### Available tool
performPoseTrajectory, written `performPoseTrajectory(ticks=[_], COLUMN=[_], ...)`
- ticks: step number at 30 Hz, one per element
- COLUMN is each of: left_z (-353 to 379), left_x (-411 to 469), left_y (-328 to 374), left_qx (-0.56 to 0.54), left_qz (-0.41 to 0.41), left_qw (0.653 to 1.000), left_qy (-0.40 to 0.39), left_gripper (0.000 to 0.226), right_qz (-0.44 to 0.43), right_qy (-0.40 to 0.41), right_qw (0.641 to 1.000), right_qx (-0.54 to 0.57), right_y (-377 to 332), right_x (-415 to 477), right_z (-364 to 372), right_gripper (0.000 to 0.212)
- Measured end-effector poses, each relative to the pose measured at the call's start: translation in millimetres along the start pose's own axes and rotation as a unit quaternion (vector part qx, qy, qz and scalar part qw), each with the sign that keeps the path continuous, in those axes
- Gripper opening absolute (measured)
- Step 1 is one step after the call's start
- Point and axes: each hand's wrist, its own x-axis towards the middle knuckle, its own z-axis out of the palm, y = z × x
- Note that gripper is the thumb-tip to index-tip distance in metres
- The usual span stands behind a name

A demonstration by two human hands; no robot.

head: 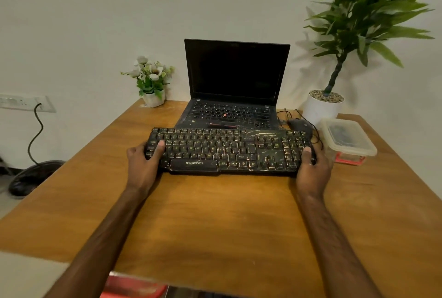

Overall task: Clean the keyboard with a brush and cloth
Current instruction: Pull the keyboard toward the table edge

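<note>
Both hands are gripping the keyboard (227, 150) by its ends on the table (215, 214). The left hand (143, 163) is laying its thumb across the end keys, fingers curling under the edge. The right hand (312, 166) is wrapping the other end, thumb on top. Just beyond the fingers, an open laptop (235, 87) is sitting. A mouse (299, 125) and a lidded box (346, 140) are lying beside the right fingers.
</note>
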Motion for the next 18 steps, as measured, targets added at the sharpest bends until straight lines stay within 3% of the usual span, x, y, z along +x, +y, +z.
performPoseTrajectory(ticks=[6, 10, 15, 18], left_z=[-41, -64, -67, -64], left_x=[-73, -84, -101, -100], left_y=[-9, -38, -25, -26], left_qx=[0.039, 0.136, 0.233, 0.260], left_qz=[-0.004, -0.010, 0.041, 0.031], left_qw=[0.999, 0.990, 0.969, 0.963], left_qy=[0.019, 0.047, 0.064, 0.071], left_gripper=[0.064, 0.081, 0.089, 0.102], right_qz=[0.009, -0.036, -0.056, -0.060], right_qy=[-0.041, -0.083, -0.099, -0.103], right_qw=[0.999, 0.991, 0.974, 0.968], right_qx=[-0.030, -0.102, -0.195, -0.219], right_y=[-3, -1, 7, 6], right_x=[-51, -81, -92, -93], right_z=[-41, -64, -75, -75], right_gripper=[0.045, 0.040, 0.035, 0.036])
